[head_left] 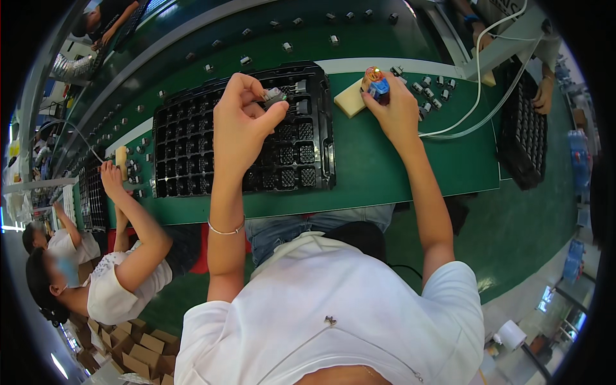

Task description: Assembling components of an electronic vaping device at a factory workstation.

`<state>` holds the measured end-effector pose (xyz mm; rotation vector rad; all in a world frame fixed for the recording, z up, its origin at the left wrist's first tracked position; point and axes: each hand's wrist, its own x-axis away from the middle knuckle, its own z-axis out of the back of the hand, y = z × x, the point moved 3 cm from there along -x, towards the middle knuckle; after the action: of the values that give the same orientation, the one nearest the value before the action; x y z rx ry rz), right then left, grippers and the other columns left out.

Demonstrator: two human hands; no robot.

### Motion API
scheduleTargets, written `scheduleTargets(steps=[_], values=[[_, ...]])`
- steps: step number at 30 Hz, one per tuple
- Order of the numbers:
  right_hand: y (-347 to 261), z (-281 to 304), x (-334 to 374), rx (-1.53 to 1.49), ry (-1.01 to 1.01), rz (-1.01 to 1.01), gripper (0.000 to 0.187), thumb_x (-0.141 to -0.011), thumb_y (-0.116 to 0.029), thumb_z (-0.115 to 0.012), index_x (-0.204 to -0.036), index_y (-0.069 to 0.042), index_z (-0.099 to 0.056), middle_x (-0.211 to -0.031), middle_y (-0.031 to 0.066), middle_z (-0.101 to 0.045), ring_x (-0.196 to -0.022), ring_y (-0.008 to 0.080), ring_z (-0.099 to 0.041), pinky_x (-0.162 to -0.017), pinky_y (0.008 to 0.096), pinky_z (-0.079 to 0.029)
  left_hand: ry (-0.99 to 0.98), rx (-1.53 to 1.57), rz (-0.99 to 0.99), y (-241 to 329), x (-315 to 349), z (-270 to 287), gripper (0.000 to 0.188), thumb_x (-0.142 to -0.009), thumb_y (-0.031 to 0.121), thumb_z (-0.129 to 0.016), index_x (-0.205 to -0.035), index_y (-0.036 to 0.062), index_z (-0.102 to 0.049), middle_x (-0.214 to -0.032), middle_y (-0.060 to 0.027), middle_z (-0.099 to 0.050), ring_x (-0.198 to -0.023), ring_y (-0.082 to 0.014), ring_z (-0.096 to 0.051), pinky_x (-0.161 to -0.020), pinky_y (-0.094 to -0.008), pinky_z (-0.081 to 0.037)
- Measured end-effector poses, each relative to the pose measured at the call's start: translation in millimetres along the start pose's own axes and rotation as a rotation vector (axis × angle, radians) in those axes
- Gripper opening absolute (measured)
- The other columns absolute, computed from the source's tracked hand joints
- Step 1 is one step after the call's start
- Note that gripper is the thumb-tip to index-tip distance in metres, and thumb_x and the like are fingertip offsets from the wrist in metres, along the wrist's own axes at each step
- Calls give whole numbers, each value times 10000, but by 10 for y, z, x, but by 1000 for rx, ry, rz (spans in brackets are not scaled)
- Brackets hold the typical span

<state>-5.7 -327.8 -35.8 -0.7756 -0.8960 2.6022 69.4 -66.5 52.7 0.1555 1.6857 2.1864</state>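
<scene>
My left hand is raised over a black plastic compartment tray. Its thumb and fingertips pinch a small grey-and-white part. In the tray's far right corner sit a few similar small parts; many other pockets hold nothing. My right hand is closed around a small device with an orange see-through top and a blue body, on which a bright spot shows. Right beside that hand, on the green table, is a pale yellow block. The right fingers partly hide the device.
Several small parts lie grouped right of my right hand, with a white cable and clear tube curving past. Other parts sit in rows on the green strip beyond. Co-workers sit at left; another person's hand touches a black tray at right.
</scene>
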Motion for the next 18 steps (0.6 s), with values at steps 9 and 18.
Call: scheduleTargets(steps=[9, 18], values=[[383, -368, -822, 19, -64, 5, 434, -763, -367, -727, -1038, -46, -630, -872, 195, -675, -803, 371, -663, -735, 429, -515, -67, 223, -17, 81, 12, -44, 240, -815, 17, -741, -1013, 5, -606, -806, 27, -578, -673, 1, -501, -566, -148, -394], [783, -772, -1590, 364, 16, 108, 384, -790, -383, -694, -1024, -82, -654, -860, 196, -695, -842, 394, -679, -739, 488, -543, -91, 264, -4, 110, 12, -82, 283, -834, 37, -722, -1105, -5, -655, -820, 1, -618, -690, -16, -557, -571, -166, -444]])
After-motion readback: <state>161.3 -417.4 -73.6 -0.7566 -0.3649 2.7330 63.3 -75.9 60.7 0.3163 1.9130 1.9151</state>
